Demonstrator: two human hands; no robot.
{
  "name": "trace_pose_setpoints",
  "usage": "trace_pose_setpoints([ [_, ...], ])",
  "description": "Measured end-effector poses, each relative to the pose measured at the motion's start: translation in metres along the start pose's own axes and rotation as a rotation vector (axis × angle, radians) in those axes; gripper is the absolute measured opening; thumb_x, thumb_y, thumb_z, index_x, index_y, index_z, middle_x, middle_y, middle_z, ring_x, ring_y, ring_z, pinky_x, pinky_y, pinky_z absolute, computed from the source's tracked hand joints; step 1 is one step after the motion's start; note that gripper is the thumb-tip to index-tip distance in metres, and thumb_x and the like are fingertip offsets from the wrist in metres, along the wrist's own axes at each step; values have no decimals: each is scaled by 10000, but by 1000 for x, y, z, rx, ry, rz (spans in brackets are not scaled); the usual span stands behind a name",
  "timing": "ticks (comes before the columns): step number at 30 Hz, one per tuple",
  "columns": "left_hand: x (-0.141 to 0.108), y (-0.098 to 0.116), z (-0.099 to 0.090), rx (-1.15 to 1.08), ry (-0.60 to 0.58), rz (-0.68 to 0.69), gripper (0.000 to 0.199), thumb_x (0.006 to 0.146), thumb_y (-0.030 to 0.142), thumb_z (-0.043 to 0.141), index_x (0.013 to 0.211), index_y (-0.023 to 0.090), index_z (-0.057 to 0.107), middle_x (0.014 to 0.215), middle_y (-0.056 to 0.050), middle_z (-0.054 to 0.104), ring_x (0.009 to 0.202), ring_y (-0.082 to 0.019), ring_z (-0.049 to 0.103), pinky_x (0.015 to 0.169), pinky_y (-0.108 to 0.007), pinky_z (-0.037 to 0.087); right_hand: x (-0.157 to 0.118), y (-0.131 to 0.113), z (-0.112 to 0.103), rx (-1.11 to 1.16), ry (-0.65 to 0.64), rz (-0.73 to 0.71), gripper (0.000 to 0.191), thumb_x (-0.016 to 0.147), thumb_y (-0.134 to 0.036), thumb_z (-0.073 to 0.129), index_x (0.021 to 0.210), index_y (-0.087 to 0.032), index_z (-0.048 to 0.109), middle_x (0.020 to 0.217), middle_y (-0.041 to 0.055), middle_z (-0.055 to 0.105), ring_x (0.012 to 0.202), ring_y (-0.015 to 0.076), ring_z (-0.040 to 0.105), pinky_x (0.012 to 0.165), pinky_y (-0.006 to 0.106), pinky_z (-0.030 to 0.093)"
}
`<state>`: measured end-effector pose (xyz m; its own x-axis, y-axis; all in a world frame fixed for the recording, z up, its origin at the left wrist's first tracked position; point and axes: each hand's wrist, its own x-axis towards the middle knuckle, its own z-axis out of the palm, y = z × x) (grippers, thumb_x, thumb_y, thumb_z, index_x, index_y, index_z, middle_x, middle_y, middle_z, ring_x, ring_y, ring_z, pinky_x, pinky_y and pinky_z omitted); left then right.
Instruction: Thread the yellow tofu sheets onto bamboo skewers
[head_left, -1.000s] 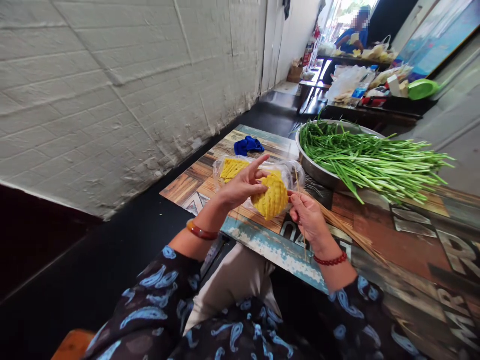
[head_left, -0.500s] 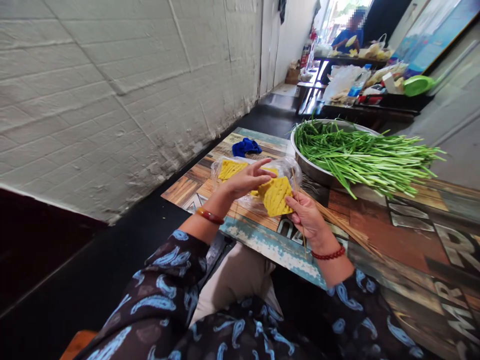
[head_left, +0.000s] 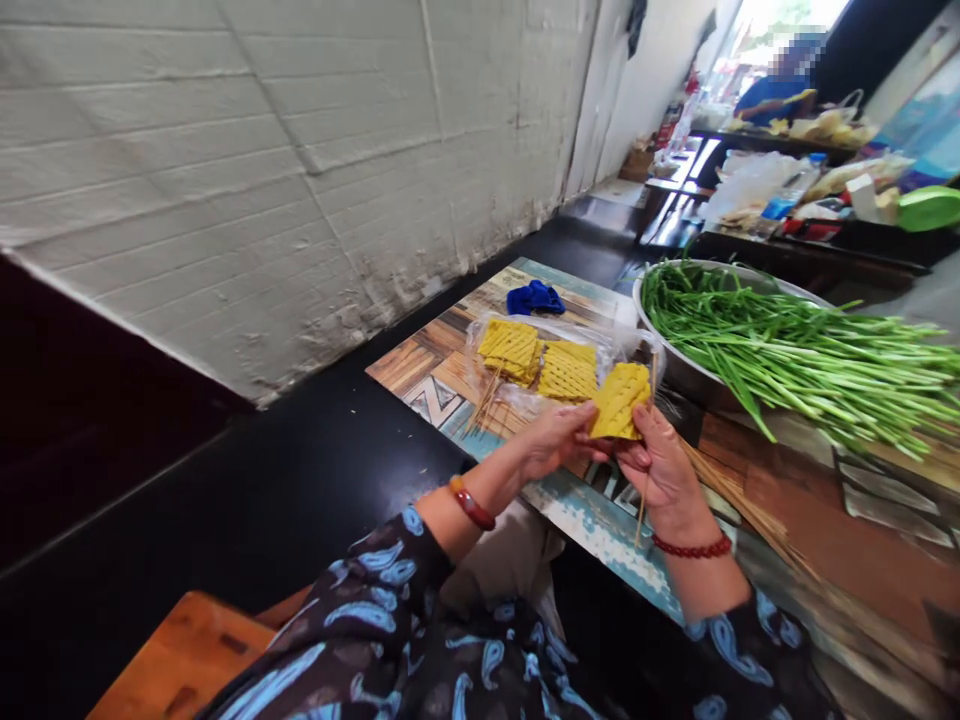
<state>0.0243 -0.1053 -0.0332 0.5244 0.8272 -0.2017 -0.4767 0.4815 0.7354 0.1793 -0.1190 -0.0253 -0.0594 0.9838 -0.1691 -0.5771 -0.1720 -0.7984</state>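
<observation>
Between my two hands is a yellow tofu slice point(head_left: 622, 400) with slanting cuts across it, held above the table. My left hand point(head_left: 559, 438) pinches its lower left edge. My right hand point(head_left: 660, 462) grips the right edge, with a thin bamboo skewer point(head_left: 641, 505) running upright through the same grasp. Just beyond lie two piles of similar scored slices, a left pile point(head_left: 510, 348) and a middle pile point(head_left: 568, 370), on a clear plastic bag point(head_left: 611, 335). Several skewers point(head_left: 486, 402) stick out from the left pile towards me.
A metal basin point(head_left: 694, 375) heaped with green chives point(head_left: 810, 350) stands at the right. Loose skewers point(head_left: 750, 505) lie right of my hands. A blue cloth point(head_left: 535, 297) rests at the table's far end. Beyond, a person point(head_left: 780, 95) sits behind cluttered tables. A wooden stool point(head_left: 184, 660) is lower left.
My left hand has come down from over the piles and now holds the slice's left edge. The slice has turned more upright. The camera view has swung left.
</observation>
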Motion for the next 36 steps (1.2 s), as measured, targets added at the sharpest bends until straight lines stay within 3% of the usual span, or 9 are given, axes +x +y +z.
trace_pose_setpoints([
  [3,8,-5,5,-41,24,91,520,649,505,850,982,125,731,965,-114,744,739,-152,656,621,-245,504,1,1,-2,-82,3,-30,367,651,-404,881,898,-226,676,776,-73,651,346,-43,284,304,68,285],
  [6,11,-2,13,-90,90,281,476,632,340,880,1041,156,724,1065,-97,742,870,-161,674,768,-253,499,3,0,-4,-204,53,-104,348,662,-402,868,908,-221,702,876,-49,663,371,-41,306,299,82,286],
  [8,12,2,18,-107,85,335,498,610,285,890,1058,160,714,1082,-95,736,927,-185,680,869,-298,491,5,0,-6,-263,86,-134,331,675,-405,859,900,-211,713,852,-47,648,374,-38,314,294,85,268],
  [16,29,1,20,-16,22,293,466,588,338,892,971,130,726,961,-85,727,858,-183,659,838,-306,484,10,-2,-9,-320,148,-213,332,669,-422,875,871,-195,742,828,-35,616,424,-25,347,320,86,285],
  [21,31,10,11,106,152,350,285,644,341,835,789,136,701,767,-9,668,698,-123,585,731,-268,465,17,-1,-21,-459,213,-258,409,743,-556,787,917,-190,734,696,-32,600,389,5,369,316,133,240],
  [24,28,20,11,60,173,351,272,686,324,802,875,156,700,846,-23,695,772,-150,628,788,-297,488,23,0,-33,-535,188,-164,481,720,-605,779,946,-184,721,678,-8,637,376,24,395,321,150,230],
  [27,33,27,17,0,62,283,357,690,340,810,974,153,703,945,-71,725,892,-205,675,842,-331,507,29,3,-48,-645,170,-71,536,644,-662,793,827,-168,695,611,-3,624,356,42,390,320,171,220],
  [30,47,31,23,-14,-11,211,426,645,333,851,987,125,703,958,-103,743,947,-248,692,856,-347,523,33,7,-60,-750,167,-74,519,660,-670,771,708,-167,650,542,-8,589,356,57,397,342,194,259],
  [36,70,53,14,-74,105,172,367,647,235,828,959,112,678,916,-97,761,945,-257,720,902,-381,550,30,2,-57,-961,57,-69,525,852,-665,558,862,-152,670,642,24,647,366,72,426,367,219,318],
])
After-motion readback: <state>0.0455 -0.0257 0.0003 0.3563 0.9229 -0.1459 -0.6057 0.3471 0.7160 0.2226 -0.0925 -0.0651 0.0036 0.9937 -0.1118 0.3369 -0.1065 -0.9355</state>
